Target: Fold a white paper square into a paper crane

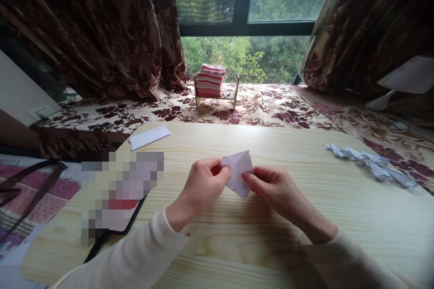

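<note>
A small square of folded white paper [240, 172] is held up over the wooden table, tilted so that one corner points upward. My left hand [209, 181] pinches its left corner between thumb and fingers. On the opposite side, my right hand [271, 185] grips the right edge, thumb on the near face and fingers behind. Crease lines cross the paper's face; its back is hidden from me. At the right of the table lies a row of folded white paper pieces [371, 162]. A flat white paper strip [149, 137] rests near the back left edge.
The light wooden table [210, 253] has a blurred-out item with a dark-edged pad [125, 223] at its left. Behind, a patterned cloth ledge [264, 104] carries a small rack with folded pink-and-white cloths [210, 82]. A white lamp [408, 74] with a cable stands far right.
</note>
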Demonstrator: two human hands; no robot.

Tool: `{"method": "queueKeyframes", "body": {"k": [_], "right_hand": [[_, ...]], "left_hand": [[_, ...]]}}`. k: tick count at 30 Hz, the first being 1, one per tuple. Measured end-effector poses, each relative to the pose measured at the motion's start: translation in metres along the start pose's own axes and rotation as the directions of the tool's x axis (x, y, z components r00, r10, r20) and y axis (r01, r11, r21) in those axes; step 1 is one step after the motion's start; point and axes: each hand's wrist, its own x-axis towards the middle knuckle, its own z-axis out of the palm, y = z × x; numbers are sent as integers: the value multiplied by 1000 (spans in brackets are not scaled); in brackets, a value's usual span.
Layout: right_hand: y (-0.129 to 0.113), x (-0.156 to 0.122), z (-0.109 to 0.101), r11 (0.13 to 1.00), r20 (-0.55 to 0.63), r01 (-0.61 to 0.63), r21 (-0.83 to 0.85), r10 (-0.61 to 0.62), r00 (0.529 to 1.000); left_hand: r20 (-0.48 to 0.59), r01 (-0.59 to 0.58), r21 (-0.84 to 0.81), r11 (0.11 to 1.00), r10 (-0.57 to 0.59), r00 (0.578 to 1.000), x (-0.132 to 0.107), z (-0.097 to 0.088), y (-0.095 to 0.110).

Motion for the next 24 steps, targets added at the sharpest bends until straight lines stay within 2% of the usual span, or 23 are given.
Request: {"method": "queueKeyframes", "body": {"k": [2,4,7,9,11,13,15,16,18,21,24], "right_hand": [[2,-1,0,993,15,10,-116,-8,1000],[5,-2,-1,953,-14,30,-301,-36,999],[11,-3,0,817,-82,70,-573,-142,986],[13,-3,1,742,-91,88,-664,-197,976],[15,-3,1,709,-85,88,-700,-205,975],[15,-2,1,697,-85,76,-713,-194,977],[15,-2,1,697,-84,69,-713,-183,980],[15,-1,0,701,-80,69,-710,-178,981],[15,-1,-2,714,-67,69,-696,-161,985],[14,1,-7,751,-45,68,-657,-129,991],[16,4,-13,812,-90,39,-583,-112,990]], "left_hand": [[28,44,19,999,-44,999,2,-1,-2],[9,17,163,986,-19,1000,3,-1,-5],[3,-37,380,924,39,999,5,-2,-8],[-1,-68,458,887,77,997,4,-2,-8],[-36,-142,503,853,185,982,0,-1,-4],[-45,-280,521,806,354,934,-8,2,0],[110,-446,464,765,450,886,-17,7,2],[189,-491,449,746,458,869,-21,9,2],[275,-500,479,721,417,866,-26,14,1],[312,-481,524,703,367,876,-28,17,-2],[325,-481,531,698,357,876,-27,17,-2]]}}
